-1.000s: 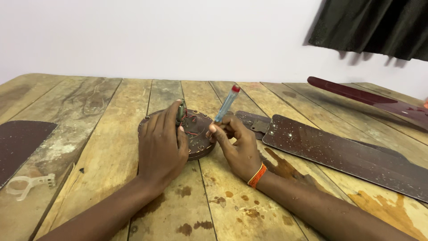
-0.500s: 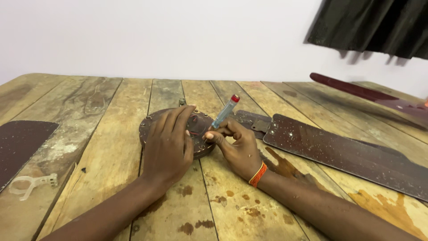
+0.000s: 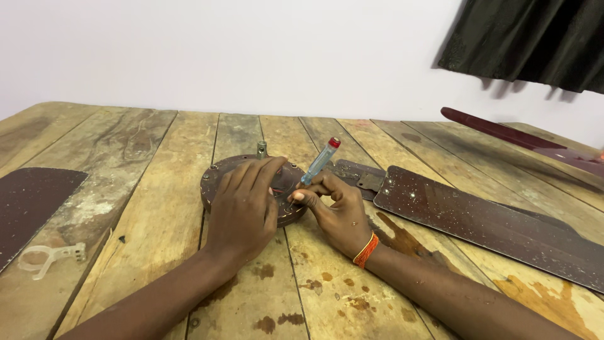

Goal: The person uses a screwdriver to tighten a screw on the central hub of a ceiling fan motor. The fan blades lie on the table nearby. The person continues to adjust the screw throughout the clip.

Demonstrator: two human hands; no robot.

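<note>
No packages, labels, signs or screens anywhere in view

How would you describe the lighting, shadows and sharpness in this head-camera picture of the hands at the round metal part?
Head view: soft, even light with no glare; the dark curtain casts a faint shadow on the white wall; the left hand, right hand and screwdriver are sharp; the plank table bows slightly toward the edges.
</note>
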